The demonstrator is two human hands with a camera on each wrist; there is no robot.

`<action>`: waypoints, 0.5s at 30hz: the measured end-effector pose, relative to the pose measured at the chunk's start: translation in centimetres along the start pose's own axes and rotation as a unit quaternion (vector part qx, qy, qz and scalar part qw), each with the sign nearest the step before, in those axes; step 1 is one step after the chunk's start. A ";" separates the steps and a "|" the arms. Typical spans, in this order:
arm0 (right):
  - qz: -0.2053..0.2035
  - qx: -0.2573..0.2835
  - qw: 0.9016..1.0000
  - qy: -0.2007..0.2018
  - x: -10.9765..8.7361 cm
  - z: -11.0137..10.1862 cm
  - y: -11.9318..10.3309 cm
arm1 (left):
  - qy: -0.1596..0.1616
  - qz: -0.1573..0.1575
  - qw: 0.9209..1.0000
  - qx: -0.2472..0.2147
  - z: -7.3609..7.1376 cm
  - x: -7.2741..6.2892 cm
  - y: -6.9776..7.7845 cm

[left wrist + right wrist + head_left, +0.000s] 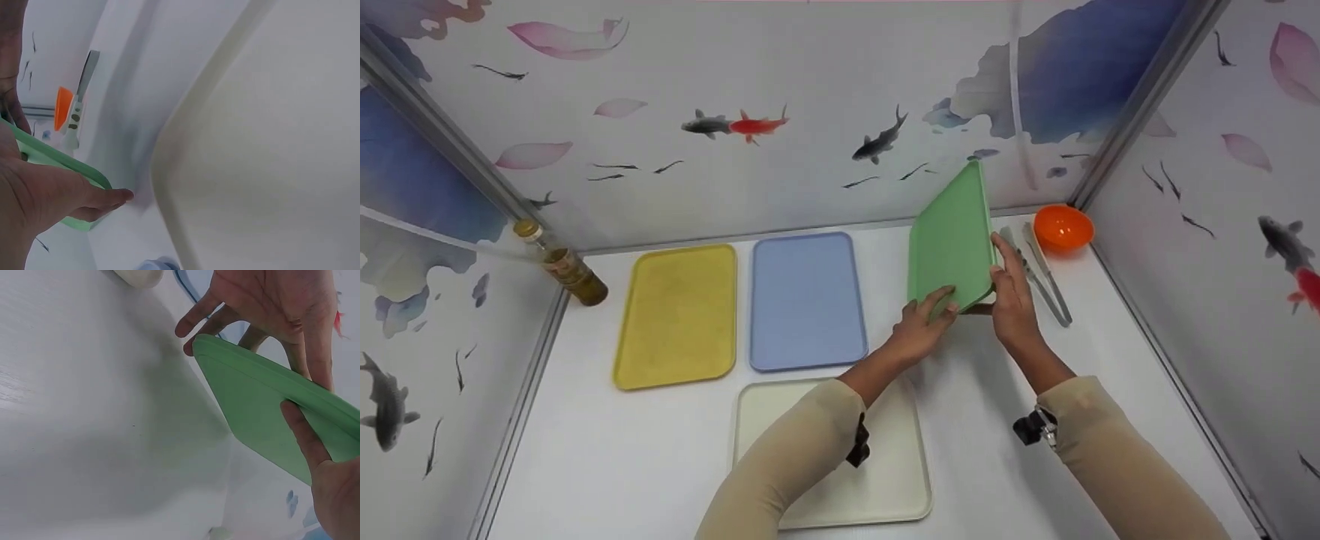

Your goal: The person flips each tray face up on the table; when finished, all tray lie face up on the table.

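Observation:
A green tray (949,240) is held up on edge at a steep tilt at the back right of the table. My left hand (921,326) grips its lower near edge, with fingers spread over the inner face. On the right side edge, my right hand (1014,300) pinches the rim; in the right wrist view one digit of this hand (337,495) presses the tray's underside (253,396). Below my left forearm lies a cream tray (877,480), partly covered by the sleeve. A blue tray (808,300) rests flat to the left of the green one.
Left of the blue tray lies a yellow tray (679,315). A bottle of brownish liquid with a yellow cap (574,274) stands in the back left corner. Metal tongs (1054,289) and an orange bowl (1063,229) are at the back right. Patterned panels enclose the table's back and sides.

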State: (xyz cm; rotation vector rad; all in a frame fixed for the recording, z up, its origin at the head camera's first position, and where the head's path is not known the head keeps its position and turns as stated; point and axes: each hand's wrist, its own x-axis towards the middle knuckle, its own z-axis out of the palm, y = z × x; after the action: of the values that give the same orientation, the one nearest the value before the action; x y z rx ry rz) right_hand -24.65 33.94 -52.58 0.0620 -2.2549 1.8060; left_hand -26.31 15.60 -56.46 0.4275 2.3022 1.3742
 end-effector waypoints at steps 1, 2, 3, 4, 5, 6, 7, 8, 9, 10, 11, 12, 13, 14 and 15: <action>0.001 0.004 1.000 -0.003 0.0 0.1 -0.1 | 0.010 -0.002 1.000 0.002 -0.1 -0.1 -0.1; 0.002 0.011 1.000 -0.007 -0.1 0.1 -0.2 | 0.022 -0.007 1.000 0.001 -0.3 -0.1 -0.2; 0.000 0.017 1.000 -0.011 -0.1 0.2 -0.3 | 0.034 -0.014 0.999 -0.001 -0.4 -0.2 -0.4; 0.001 0.026 1.000 -0.013 -0.1 0.3 -0.3 | 0.048 -0.023 0.999 -0.004 -0.5 -0.3 -0.4; 0.002 0.035 0.999 -0.015 0.0 0.4 -0.4 | 0.061 -0.033 0.998 -0.009 -0.7 -0.3 -0.5; 0.003 0.046 0.999 -0.016 0.0 0.4 -0.5 | 0.074 -0.045 0.996 -0.014 -0.8 -0.5 -0.6; 0.005 0.057 0.998 -0.019 0.0 0.5 -0.6 | 0.086 -0.056 0.995 -0.017 -0.9 -0.5 -0.7; 0.007 0.064 0.998 -0.020 0.0 0.6 -0.6 | 0.098 -0.064 0.993 -0.021 -1.1 -0.6 -0.9; 0.009 0.067 0.997 -0.020 0.0 0.6 -0.7 | 0.106 -0.070 0.992 -0.022 -1.2 -0.6 -1.0; 0.015 0.073 0.997 -0.020 0.0 0.7 -0.7 | 0.114 -0.075 0.990 -0.021 -1.4 -0.7 -1.1; 0.019 0.075 0.997 -0.022 0.0 0.7 -0.7 | 0.119 -0.078 0.990 -0.020 -1.6 -0.8 -1.1; 0.023 0.076 0.997 -0.023 0.0 0.7 -0.7 | 0.126 -0.080 0.989 -0.017 -1.7 -0.9 -1.2; 0.028 0.075 0.996 -0.024 0.0 0.7 -0.7 | 0.131 -0.081 0.988 -0.012 -1.9 -1.0 -1.3; 0.032 0.070 0.997 -0.025 0.0 0.8 -0.8 | 0.136 -0.083 0.987 -0.008 -2.0 -1.0 -1.4; 0.033 0.060 0.997 -0.024 0.0 0.8 -0.8 | 0.140 -0.085 0.986 -0.002 -2.1 -1.1 -1.4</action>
State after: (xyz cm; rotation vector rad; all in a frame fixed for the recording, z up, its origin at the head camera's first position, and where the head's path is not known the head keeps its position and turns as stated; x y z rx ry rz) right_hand -24.65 33.01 -51.98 0.0526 -2.2020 1.9942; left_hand -26.46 12.80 -56.62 0.0343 2.4896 1.4300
